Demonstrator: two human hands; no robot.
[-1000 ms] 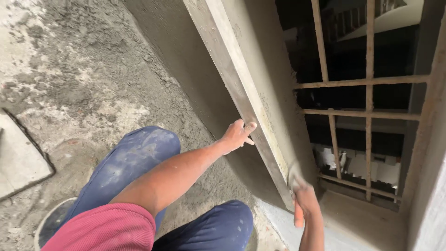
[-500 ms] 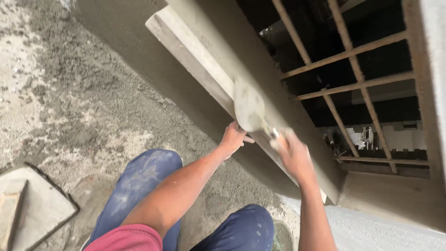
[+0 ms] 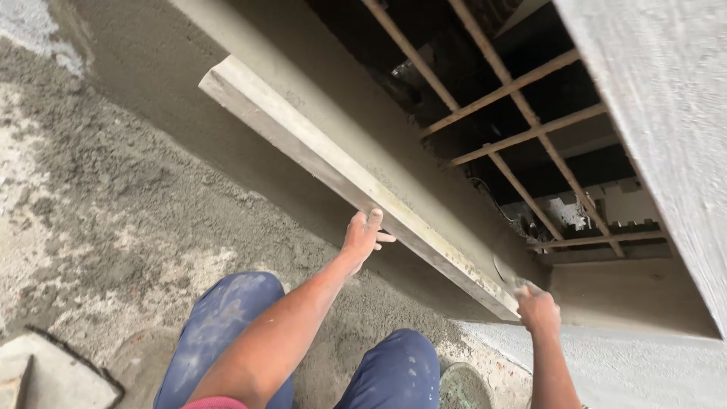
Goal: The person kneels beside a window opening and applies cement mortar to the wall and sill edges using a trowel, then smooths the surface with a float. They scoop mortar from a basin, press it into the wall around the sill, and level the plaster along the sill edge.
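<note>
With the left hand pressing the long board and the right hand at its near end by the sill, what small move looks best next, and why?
Probably draw the right hand along the wet ledge beside the board. The left hand lies flat on the board's face, pinning it, and a trowel blade seems to sit at the near end.

trowel (image 3: 506,271) mostly hidden, right hand (image 3: 536,309) grip perhaps closed
</note>
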